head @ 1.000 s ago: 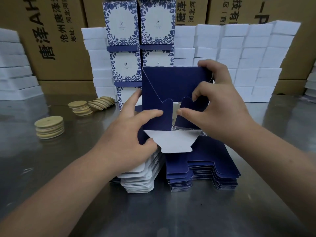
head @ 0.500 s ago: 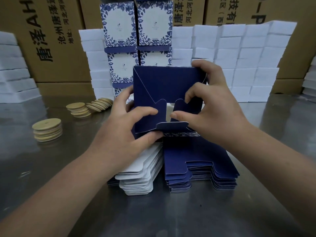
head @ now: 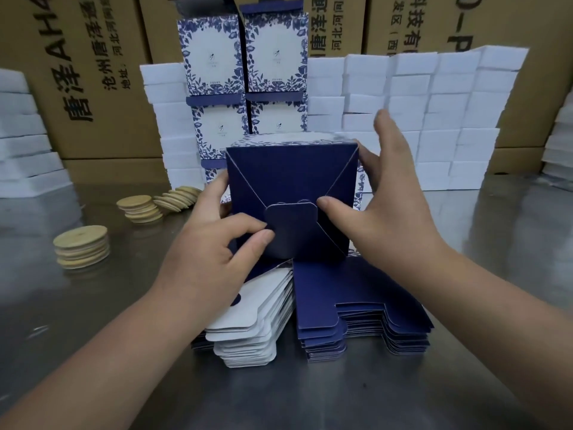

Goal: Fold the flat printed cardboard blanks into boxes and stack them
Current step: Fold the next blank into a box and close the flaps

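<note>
I hold a half-folded box (head: 288, 181) above the table, its navy bottom facing me, with the rounded tab (head: 291, 218) tucked over the closed bottom flaps. My left hand (head: 210, 243) grips the box's left side, thumb pressing beside the tab. My right hand (head: 381, 212) lies against the right side with straight spread fingers, thumb tip on the bottom face. Below lie a navy stack of flat blanks (head: 356, 299) and a white-side-up stack (head: 254, 321). Finished blue-floral boxes (head: 242, 57) stand stacked behind.
White boxes (head: 434, 103) are piled in rows at the back and far left (head: 21, 144). Two piles of round wooden discs (head: 82, 246) (head: 142, 206) sit on the metal table (head: 310, 392) to the left. Large brown cartons (head: 93, 72) form the back wall.
The bottom flaps, open a second ago, are now closed with the tab tucked in. My right hand's fingers have straightened and lifted off the top edge.
</note>
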